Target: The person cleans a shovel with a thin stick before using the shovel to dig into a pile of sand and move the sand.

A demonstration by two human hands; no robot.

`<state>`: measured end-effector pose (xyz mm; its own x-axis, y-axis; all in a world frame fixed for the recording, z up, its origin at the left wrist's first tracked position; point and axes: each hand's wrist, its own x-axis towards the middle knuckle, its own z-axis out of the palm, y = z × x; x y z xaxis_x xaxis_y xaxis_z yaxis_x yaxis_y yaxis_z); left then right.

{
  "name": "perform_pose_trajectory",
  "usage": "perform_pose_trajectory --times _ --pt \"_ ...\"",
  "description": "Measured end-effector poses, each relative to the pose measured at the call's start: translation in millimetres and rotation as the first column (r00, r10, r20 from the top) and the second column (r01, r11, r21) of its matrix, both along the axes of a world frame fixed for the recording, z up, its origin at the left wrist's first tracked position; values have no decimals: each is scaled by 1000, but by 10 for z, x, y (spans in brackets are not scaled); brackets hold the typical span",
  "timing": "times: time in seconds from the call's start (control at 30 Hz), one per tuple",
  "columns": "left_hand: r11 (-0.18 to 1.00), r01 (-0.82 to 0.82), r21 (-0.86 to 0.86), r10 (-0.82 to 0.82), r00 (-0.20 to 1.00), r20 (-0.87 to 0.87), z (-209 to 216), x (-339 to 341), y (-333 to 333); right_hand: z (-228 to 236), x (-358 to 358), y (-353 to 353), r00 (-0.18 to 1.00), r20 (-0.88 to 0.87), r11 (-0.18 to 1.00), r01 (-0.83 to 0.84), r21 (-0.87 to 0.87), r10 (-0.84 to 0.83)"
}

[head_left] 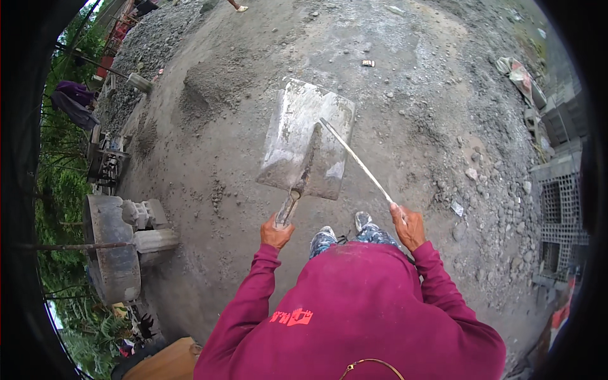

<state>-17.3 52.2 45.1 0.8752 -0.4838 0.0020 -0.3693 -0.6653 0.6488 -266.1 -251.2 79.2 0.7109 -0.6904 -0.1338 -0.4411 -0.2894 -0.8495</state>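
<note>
A worn shovel is held up in front of me, its broad grey blade coated with pale dried residue. My left hand is closed around its short handle. In my right hand is a thin pale rod, gripped at its near end. The rod slants up to the left, and its far tip lies over the middle of the blade; whether it touches the metal I cannot tell. Below the shovel, my shoes show on the dirt ground.
A low mound of dark gravel rises at the far left. A large round grey drum and concrete blocks stand at left. Hollow blocks line the right edge, near scattered stones. A small dark object lies ahead. Another person's foot shows at the top.
</note>
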Motion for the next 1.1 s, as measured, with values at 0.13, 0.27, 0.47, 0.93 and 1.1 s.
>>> perform_pose_trajectory --times 0.13,0.27,0.47,0.93,1.1 --pt "1000 -12 -8 12 1000 -20 -52 -62 10 6 10 -20 995 -29 986 -98 -134 95" --pt "999 39 22 -40 999 13 -30 -132 83 79 152 -125 989 -14 974 -146 -173 146" --pt "993 63 100 -72 994 86 67 -127 134 281 573 -320 980 99 939 -136 -317 175" --pt "917 123 380 -225 946 235 167 -159 282 514 500 -2066 902 -431 876 -180 -447 -35" --pt "922 202 331 -259 956 136 124 -124 195 367 396 -1141 994 -46 939 -106 -329 96"
